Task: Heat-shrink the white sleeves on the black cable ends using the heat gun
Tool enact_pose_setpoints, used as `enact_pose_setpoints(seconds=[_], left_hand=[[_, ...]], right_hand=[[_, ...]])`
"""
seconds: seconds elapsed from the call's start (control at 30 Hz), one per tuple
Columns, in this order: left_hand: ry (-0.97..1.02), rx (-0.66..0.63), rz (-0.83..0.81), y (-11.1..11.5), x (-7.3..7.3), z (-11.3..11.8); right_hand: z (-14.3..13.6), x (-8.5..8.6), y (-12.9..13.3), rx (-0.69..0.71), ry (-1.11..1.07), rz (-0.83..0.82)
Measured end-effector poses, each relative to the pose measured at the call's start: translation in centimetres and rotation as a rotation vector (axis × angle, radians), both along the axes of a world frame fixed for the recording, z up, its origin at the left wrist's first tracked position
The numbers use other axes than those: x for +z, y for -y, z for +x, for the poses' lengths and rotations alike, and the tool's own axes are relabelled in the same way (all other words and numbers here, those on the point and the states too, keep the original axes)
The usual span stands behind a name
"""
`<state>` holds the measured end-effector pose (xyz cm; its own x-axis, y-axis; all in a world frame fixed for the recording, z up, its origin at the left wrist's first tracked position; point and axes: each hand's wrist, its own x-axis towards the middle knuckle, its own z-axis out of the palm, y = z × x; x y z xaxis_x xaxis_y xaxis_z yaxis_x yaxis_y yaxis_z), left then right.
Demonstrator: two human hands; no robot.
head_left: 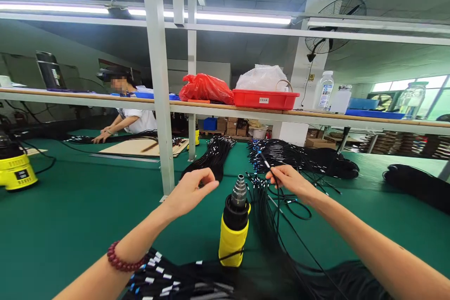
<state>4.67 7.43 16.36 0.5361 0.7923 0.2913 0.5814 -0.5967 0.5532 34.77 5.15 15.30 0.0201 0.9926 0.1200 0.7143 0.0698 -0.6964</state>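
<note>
In the head view my right hand (286, 179) pinches a black cable (267, 165) close to its tip, which has a white band and a blue end. My left hand (193, 191) is raised with nothing in it, thumb and fingers apart. Between the hands a yellow heat gun (235, 229) stands upright, its stepped metal nozzle pointing up. Just right of it, a bundle of black cables (269, 220) runs toward me. Another cable bundle with white and blue ends (158, 272) lies under my left forearm.
More cable bundles (291, 154) lie farther back on the green table (87, 220). A white post (158, 79) rises left of centre. The shelf above holds a red tray (265, 100), a red bag (207, 88) and bottles. Another person (133, 119) works at far left, near a second heat gun (17, 171).
</note>
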Motion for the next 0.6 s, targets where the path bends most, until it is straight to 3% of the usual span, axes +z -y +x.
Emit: enact_pose_setpoints(seconds=[0.13,0.23,0.3,0.43,0.6], left_hand=[[-0.245,-0.031,-0.170,-0.6,-5.9,-2.9],[-0.407,-0.048,-0.294,-0.4,-10.1,-4.8],[-0.466,-0.063,-0.335,-0.1,-11.9,-5.5],[-0.530,-0.095,-0.362,0.0,-13.3,-5.8],[-0.579,-0.124,-0.355,-0.1,-12.9,-6.1]], right_hand=[[4.7,-4.4,-0.8,-0.116,0.185,-0.242],[6.6,-6.9,-0.5,-0.075,0.245,-0.393],[6.9,-7.7,-0.4,-0.006,0.243,-0.438],[6.2,-7.6,-0.6,0.115,0.222,-0.430],[4.7,-6.3,-1.0,0.174,0.191,-0.347]])
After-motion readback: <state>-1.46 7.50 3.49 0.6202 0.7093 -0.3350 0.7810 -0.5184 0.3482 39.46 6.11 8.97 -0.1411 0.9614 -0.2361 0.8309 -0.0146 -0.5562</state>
